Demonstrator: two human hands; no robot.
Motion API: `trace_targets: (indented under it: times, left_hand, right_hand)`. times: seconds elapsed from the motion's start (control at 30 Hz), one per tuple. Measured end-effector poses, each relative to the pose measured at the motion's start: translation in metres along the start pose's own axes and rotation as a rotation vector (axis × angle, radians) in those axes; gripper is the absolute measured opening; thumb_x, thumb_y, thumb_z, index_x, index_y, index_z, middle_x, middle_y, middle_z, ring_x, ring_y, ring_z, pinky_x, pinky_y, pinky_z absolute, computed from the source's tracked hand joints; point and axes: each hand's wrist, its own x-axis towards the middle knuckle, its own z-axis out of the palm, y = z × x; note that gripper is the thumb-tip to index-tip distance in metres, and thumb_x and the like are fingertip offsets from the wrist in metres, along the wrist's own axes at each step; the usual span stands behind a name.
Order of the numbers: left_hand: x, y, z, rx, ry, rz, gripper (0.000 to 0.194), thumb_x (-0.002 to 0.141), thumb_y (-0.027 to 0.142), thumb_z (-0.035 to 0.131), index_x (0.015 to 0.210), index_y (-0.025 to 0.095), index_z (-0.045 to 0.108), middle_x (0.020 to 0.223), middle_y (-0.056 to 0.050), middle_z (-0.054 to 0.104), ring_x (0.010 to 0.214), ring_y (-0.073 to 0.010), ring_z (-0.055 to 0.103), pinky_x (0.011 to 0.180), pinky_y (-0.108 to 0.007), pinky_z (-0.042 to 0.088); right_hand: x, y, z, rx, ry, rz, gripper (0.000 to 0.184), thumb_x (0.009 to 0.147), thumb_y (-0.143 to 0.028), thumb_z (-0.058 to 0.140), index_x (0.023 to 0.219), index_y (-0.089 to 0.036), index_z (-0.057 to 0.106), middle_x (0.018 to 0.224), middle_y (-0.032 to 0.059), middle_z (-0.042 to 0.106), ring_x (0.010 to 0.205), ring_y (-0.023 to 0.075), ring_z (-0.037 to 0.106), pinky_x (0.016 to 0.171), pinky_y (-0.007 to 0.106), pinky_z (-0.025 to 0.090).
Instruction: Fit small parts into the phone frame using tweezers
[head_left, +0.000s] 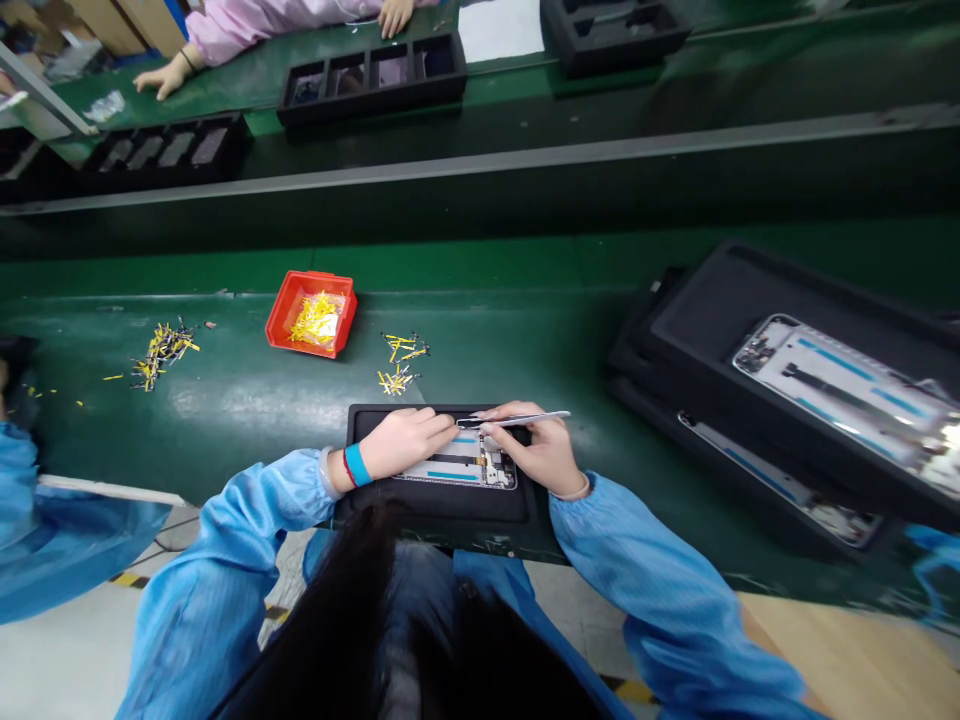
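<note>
An opened phone housing (450, 466) with blue strips and a dark ribbon lies in a black foam tray (442, 512) before me. My left hand (405, 442) covers its upper left part, fingers bent together by the tweezers' tip; what they pinch, if anything, is hidden. In my right hand (536, 450) is a pair of tweezers (517, 420), held nearly level over the housing's upper edge with the tip pointing left at my left fingers. Beyond the tray lie two small heaps of yellow-and-black strips, one (405, 347) behind the other (396, 380).
A red bin (346, 330) holds yellow pieces. Farther left is a larger strip pile (161, 352). Stacked black trays (697, 330) with phone housings stand right. Across a metal rail (480, 163), a co-worker's hands (169, 78) rest near compartmented trays (375, 95). A blue sleeve (19, 470) shows left.
</note>
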Motion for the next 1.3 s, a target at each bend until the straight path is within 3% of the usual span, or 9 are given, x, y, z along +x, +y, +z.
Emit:
trace_targets:
  times: [0.23,0.57,0.73,1.3]
  left_hand:
    - [-0.003,-0.005,0.007,-0.079,0.073,-0.025,0.024,0.101,0.018,0.037,0.107,0.017,0.060,0.099,-0.002,0.066,0.075,-0.0142,0.054,0.063,-0.025,0.043]
    - [0.004,-0.002,0.003,-0.028,-0.002,-0.017,0.015,0.098,0.018,0.046,0.106,0.015,0.059,0.101,-0.004,0.065,0.083,-0.0173,0.055,0.067,-0.028,0.041]
    - [0.004,-0.002,0.004,-0.037,0.003,-0.016,0.015,0.098,0.017,0.047,0.107,0.014,0.058,0.102,-0.005,0.064,0.087,-0.0174,0.056,0.070,-0.028,0.041]
    - [0.005,0.001,0.002,-0.053,-0.018,-0.041,0.018,0.100,0.020,0.041,0.105,0.014,0.058,0.098,-0.006,0.064,0.086,-0.0180,0.056,0.071,-0.029,0.042]
  right_hand:
    - [0.002,-0.001,0.001,-0.014,-0.002,-0.001,0.021,0.089,-0.041,0.063,0.082,-0.022,0.065,0.076,0.0057,0.073,0.069,0.0231,0.070,0.063,0.036,0.058]
    - [-0.003,-0.001,0.002,-0.008,0.052,0.006,0.017,0.090,-0.039,0.062,0.084,-0.023,0.064,0.075,0.0034,0.072,0.068,0.0222,0.070,0.063,0.035,0.057]
    - [-0.009,0.001,0.000,-0.002,0.139,0.036,0.010,0.092,-0.032,0.061,0.089,-0.023,0.056,0.068,-0.0010,0.065,0.052,0.0175,0.066,0.053,0.030,0.055]
    - [-0.007,-0.003,0.004,-0.079,0.058,-0.116,0.013,0.092,-0.030,0.060,0.081,-0.023,0.061,0.068,0.0030,0.069,0.061,0.0209,0.068,0.054,0.032,0.055]
